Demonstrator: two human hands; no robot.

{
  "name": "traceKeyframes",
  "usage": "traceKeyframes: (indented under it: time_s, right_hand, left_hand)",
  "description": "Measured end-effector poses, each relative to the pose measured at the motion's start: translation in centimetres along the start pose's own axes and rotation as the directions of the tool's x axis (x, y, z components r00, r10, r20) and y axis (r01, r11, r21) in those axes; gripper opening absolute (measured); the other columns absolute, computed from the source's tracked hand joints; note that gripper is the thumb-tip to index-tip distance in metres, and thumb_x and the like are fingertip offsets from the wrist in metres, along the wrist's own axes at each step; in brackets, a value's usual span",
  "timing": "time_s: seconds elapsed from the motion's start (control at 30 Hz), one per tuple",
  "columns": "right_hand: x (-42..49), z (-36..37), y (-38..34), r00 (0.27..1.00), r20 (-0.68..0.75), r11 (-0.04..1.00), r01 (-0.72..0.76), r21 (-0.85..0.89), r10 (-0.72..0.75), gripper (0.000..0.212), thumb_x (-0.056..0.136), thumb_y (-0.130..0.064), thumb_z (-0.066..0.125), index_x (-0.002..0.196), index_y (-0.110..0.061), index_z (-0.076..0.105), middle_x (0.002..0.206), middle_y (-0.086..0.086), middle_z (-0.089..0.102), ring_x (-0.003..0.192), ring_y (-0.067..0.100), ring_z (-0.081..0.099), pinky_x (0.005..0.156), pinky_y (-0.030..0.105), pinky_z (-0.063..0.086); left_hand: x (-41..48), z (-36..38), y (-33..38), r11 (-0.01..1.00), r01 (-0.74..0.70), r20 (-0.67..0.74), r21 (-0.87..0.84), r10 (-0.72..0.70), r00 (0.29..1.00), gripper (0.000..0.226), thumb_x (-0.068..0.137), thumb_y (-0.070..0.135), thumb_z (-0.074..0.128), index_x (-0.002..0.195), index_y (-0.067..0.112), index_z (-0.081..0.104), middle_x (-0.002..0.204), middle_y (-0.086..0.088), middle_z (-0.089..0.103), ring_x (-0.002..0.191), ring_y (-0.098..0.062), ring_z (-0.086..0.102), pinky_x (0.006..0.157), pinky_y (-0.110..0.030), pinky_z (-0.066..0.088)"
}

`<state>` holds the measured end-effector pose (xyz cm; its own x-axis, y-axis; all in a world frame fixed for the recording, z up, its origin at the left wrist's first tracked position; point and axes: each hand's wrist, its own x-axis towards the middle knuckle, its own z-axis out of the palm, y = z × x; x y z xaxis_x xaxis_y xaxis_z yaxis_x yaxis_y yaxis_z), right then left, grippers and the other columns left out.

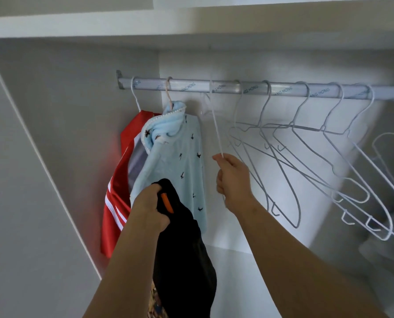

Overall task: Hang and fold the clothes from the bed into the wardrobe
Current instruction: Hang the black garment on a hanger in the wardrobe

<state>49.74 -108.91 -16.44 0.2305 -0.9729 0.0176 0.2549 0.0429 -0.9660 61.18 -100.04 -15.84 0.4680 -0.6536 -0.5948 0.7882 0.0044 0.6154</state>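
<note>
My left hand grips a black garment with an orange tab, which hangs down below the hand. My right hand pinches a white wire hanger whose hook sits at the silver rail. The hanger looks blurred. On the rail's left end hang a red garment with white stripes and a light blue fleece top with small dark marks, each on its own hanger.
Several bare white wire hangers hang tilted along the rail to the right. A white shelf runs above the rail. The wardrobe's left wall and a white lower shelf frame the space.
</note>
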Motion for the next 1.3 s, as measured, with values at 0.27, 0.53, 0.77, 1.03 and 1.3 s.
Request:
traceKeyframes:
  time_s: [0.27, 0.53, 0.77, 1.03, 1.3]
  right_hand:
    - [-4.2, -3.3, 4.0, 0.997, 0.044, 0.988, -0.050, -0.147, 0.057, 0.026, 0.089, -0.010, 0.057, 0.065, -0.012, 0.046, 0.039, -0.008, 0.029, 0.035, 0.007, 0.021, 0.037, 0.016, 0.018]
    - [-9.4, -9.2, 7.6, 0.999, 0.041, 0.921, 0.029, -0.389, -0.014, 0.052, 0.085, -0.007, 0.063, 0.053, -0.018, 0.022, 0.039, -0.012, 0.020, 0.038, 0.005, 0.019, 0.045, 0.016, 0.022]
    - [-13.3, -13.8, 9.3, 0.994, 0.100, 0.736, 0.101, -0.670, -0.046, 0.057, 0.082, -0.018, 0.066, 0.039, -0.022, 0.028, 0.036, -0.005, 0.024, 0.041, 0.010, 0.021, 0.048, 0.020, 0.020]
    - [-14.1, -15.0, 6.1, 0.998, -0.018, 0.771, 0.038, -0.636, -0.064, 0.022, 0.086, -0.018, 0.057, 0.069, -0.013, 0.045, 0.057, -0.003, 0.043, 0.048, 0.007, 0.036, 0.047, 0.009, 0.033]
    - [-15.6, -16.0, 6.2, 0.994, -0.044, 0.885, 0.064, -0.461, -0.095, 0.036, 0.085, -0.004, 0.062, 0.060, -0.016, 0.039, 0.048, -0.012, 0.036, 0.043, 0.004, 0.033, 0.046, 0.010, 0.031]
  left_hand:
    - [-1.4, -1.4, -0.7, 0.998, -0.023, 0.010, 0.058, 0.023, 1.000, 0.017, 0.089, 0.011, 0.057, 0.072, 0.007, 0.055, 0.064, -0.004, 0.054, 0.055, -0.014, 0.052, 0.039, -0.020, 0.049]
    - [-2.1, -1.1, -4.5, 0.974, -0.045, 0.114, 0.222, 0.020, 0.993, 0.010, 0.089, 0.012, 0.056, 0.080, 0.008, 0.058, 0.070, -0.005, 0.055, 0.061, -0.017, 0.055, 0.044, -0.022, 0.052]
    - [-4.3, -0.5, -8.9, 0.919, -0.144, 0.381, 0.366, -0.007, 0.924, 0.024, 0.092, 0.006, 0.045, 0.089, 0.014, 0.067, 0.059, -0.003, 0.056, 0.052, -0.014, 0.053, 0.049, -0.020, 0.049]
    - [-6.5, 0.4, -12.7, 0.693, -0.346, 0.507, 0.632, -0.032, 0.861, 0.038, 0.090, -0.007, 0.033, 0.089, 0.013, 0.065, 0.073, -0.010, 0.054, 0.057, -0.016, 0.050, 0.046, -0.018, 0.045]
    - [-5.3, -0.3, -11.1, 0.589, -0.438, 0.393, 0.680, 0.212, 0.895, 0.015, 0.094, 0.007, 0.047, 0.092, 0.019, 0.056, 0.082, -0.008, 0.059, 0.067, -0.018, 0.056, 0.060, -0.028, 0.047]
